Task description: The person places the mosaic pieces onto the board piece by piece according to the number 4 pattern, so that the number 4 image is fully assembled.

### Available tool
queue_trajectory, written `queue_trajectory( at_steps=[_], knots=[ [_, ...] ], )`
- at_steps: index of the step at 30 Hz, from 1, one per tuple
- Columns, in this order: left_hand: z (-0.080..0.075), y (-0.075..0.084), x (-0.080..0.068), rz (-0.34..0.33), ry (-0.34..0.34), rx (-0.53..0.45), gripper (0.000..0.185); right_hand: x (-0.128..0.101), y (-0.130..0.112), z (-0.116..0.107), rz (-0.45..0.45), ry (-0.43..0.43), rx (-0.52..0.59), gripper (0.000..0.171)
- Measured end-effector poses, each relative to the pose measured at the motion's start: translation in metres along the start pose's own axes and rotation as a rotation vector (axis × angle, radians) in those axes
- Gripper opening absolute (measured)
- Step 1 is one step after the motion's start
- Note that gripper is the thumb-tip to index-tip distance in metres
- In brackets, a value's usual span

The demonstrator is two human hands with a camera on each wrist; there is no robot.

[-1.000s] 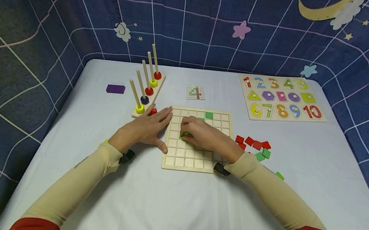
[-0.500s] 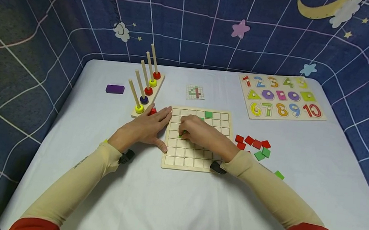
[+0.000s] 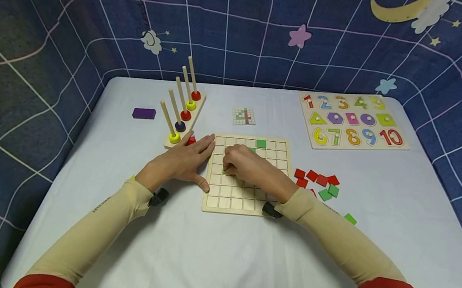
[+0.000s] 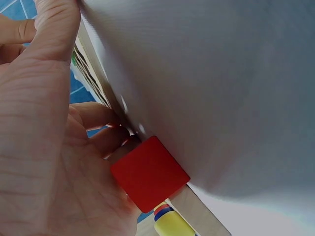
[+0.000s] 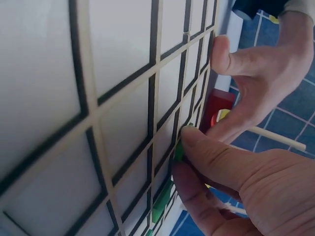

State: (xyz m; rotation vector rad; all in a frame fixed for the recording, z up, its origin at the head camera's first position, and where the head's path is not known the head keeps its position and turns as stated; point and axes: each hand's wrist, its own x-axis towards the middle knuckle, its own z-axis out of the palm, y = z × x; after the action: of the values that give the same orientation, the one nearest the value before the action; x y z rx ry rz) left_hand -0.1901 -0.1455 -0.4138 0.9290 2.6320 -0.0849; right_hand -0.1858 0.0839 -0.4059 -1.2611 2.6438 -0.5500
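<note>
Green tile [image 5: 178, 150]: mostly covered by right grip [image 3: 253, 167]
Red block [image 3: 191, 140]: head view, partly behind left grip [image 3: 179, 161]
Card [image 3: 244, 116]: squares too small to count
Moon [image 3: 396, 11]: cut off at top

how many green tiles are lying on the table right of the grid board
3: one green tile beside the red tiles, a second next to it, and a third by the right sleeve. The sleeve may hide more.
</note>
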Motion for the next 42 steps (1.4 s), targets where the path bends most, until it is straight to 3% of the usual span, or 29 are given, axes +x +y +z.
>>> queue_trajectory(
  at_steps=[10, 17, 24, 42],
  knots=[
    [0.001, 0.001, 0.0, -0.002, 0.006, 0.007, 0.136, -0.007, -0.003, -0.011, 0.008, -0.046, -0.001, 0.01],
    [0.002, 0.0, 0.0, -0.006, 0.006, 0.012, 0.135, -0.027, 0.007, -0.029, 0.022, -0.001, 0.003, 0.017],
    [0.002, 0.001, 0.001, -0.004, 0.005, 0.0, 0.137, -0.07, 0.026, -0.044, 0.039, 0.09, 0.024, 0.02],
    [0.0, 0.002, -0.001, -0.007, 0.003, 0.012, 0.136, -0.189, 0.057, -0.062, 0.398, 0.098, 0.026, 0.015]
  ],
)
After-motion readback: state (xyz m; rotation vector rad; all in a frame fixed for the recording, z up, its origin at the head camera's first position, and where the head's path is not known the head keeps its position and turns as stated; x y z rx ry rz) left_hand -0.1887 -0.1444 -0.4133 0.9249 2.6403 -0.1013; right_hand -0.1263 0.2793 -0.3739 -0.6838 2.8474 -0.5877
